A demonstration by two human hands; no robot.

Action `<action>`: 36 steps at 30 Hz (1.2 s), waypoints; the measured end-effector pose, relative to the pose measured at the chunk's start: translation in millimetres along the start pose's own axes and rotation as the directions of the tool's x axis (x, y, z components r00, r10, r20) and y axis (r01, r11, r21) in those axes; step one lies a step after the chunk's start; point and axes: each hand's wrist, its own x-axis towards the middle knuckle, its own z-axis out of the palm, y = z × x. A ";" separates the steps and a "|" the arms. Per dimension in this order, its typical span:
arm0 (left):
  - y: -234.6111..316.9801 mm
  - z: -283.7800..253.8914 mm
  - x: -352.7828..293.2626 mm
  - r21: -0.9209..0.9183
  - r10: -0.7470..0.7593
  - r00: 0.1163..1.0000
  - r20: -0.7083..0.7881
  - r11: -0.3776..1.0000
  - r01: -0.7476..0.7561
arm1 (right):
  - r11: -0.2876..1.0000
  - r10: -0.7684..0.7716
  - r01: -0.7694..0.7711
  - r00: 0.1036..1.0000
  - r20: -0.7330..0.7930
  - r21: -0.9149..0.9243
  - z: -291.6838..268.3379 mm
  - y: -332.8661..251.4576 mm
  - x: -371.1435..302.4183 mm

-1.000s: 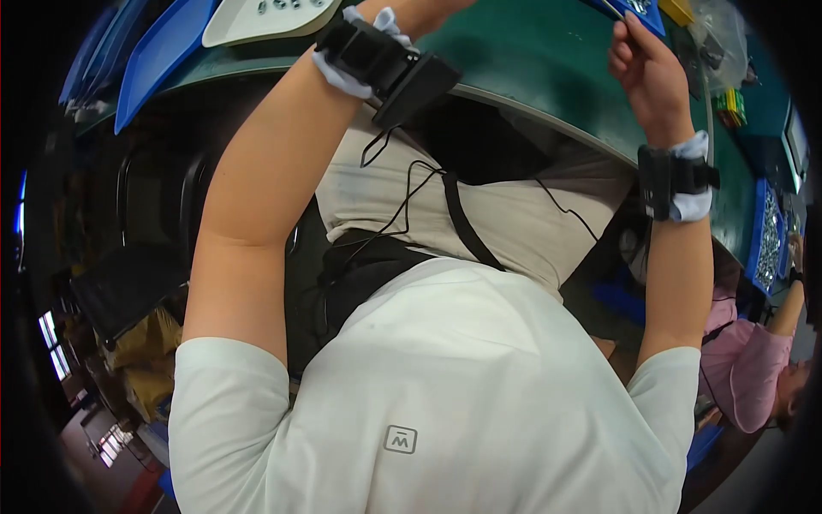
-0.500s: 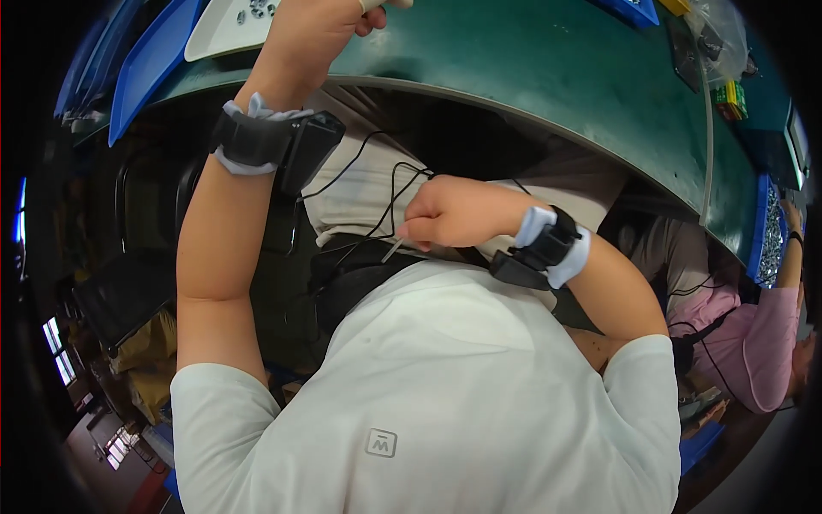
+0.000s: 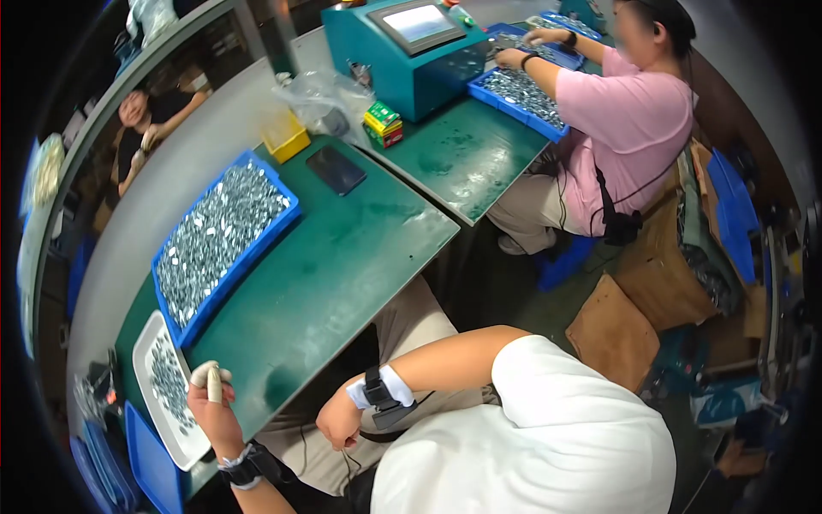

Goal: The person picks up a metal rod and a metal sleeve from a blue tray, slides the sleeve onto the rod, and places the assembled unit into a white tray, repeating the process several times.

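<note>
My left hand (image 3: 217, 409) is raised at the table's near left edge, beside a white tray (image 3: 196, 451) holding small shiny metal pieces. Pale finger covers wrap some of its fingertips. Those fingers are bent together, and anything between them is too small to make out. Over my lap, my right hand (image 3: 340, 420) is closed in a fist, with a thin dark cable (image 3: 352, 467) hanging just below it. What that fist holds, if anything, is hidden. Both wrists wear black straps over pale bands.
A blue tray (image 3: 229, 292) full of metal pieces lies on the green table (image 3: 342, 265). Behind it are a phone (image 3: 336, 170), a yellow bin (image 3: 285, 141) and a teal machine (image 3: 411, 73). A co-worker in pink (image 3: 629, 128) reaches into blue trays at the right.
The view has swung toward the right, bringing the machine, the full blue tray and the co-worker into sight. My left hand stays raised by the white tray; my right stays closed over my lap.
</note>
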 end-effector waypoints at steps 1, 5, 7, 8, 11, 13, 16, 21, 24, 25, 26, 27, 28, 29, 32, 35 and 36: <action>-1.2 4.0 0.6 -0.016 -0.012 1.000 -0.010 1.000 0.012 | 1.000 -0.001 0.001 1.000 -0.024 -0.002 -9.1 -4.2 -7.3; -12.8 7.7 8.1 -0.064 -0.069 0.997 -0.022 0.996 0.068 | 0.981 -0.015 0.040 0.991 -0.133 0.188 -42.0 -13.5 -51.3; -12.3 3.3 3.6 -0.081 -0.085 0.996 -0.041 0.993 0.082 | 0.961 -0.092 0.145 0.971 -0.222 0.237 -58.3 -34.3 -72.5; -14.7 4.2 4.7 -0.081 -0.085 0.994 -0.066 0.994 0.080 | 0.945 -0.125 0.193 0.959 -0.256 0.264 -67.1 -39.1 -79.1; -13.2 21.6 16.3 -0.053 -0.145 0.989 -0.013 0.988 0.144 | 0.932 -0.104 0.259 0.862 -0.496 0.254 -86.3 -25.4 -82.8; -18.0 21.1 17.2 -0.081 -0.159 0.987 -0.030 0.984 0.156 | 0.941 -0.082 0.243 0.840 -0.536 0.235 -93.4 -19.5 -81.2; -24.2 17.6 12.9 -0.114 -0.190 0.981 -0.029 0.976 0.185 | 0.933 -0.011 0.226 0.794 -0.607 0.280 -96.8 -14.2 -74.6; -30.1 16.4 24.1 -0.186 -0.220 0.974 -0.047 0.960 0.208 | 0.832 0.129 0.335 0.658 -0.742 0.442 -117.6 -15.9 -72.7; -33.6 7.3 49.9 -0.192 -0.188 0.976 -0.113 0.968 0.164 | 0.775 0.138 0.444 0.575 -0.807 0.449 -146.7 -25.3 -78.0; -35.1 6.3 59.8 -0.235 -0.171 0.976 -0.138 0.963 0.135 | 0.734 0.145 0.497 0.550 -0.823 0.462 -156.0 -28.1 -79.2; -36.8 6.5 64.3 -0.278 -0.171 0.971 -0.165 0.953 0.121 | 0.712 0.075 0.552 0.553 -0.830 0.433 -161.9 -30.1 -82.1; -41.5 2.3 78.4 -0.314 -0.121 0.982 -0.147 0.947 0.070 | 0.734 0.062 0.562 0.503 -0.862 0.381 -173.1 -29.3 -80.6; -48.6 -3.6 83.2 -0.352 -0.085 0.987 -0.136 0.935 0.032 | 0.737 0.066 0.567 0.481 -0.874 0.368 -178.2 -31.3 -77.6; -44.5 -1.0 82.2 -0.393 -0.089 0.989 -0.114 0.919 0.037 | 0.693 0.102 0.587 0.495 -0.863 0.418 -181.8 -38.6 -77.6; -37.4 -4.7 104.0 -0.554 -0.071 0.997 -0.014 0.831 0.051 | 0.583 0.127 0.656 0.510 -0.851 0.480 -185.4 -46.5 -66.2; -45.3 -9.0 110.0 -0.543 -0.147 0.987 -0.057 0.834 0.093 | 0.449 0.062 0.769 0.481 -0.874 0.455 -178.4 -46.5 -45.9; -47.0 -11.4 113.3 -0.534 -0.163 0.984 -0.070 0.840 0.101 | 0.432 0.086 0.772 0.479 -0.874 0.466 -177.6 -43.9 -38.9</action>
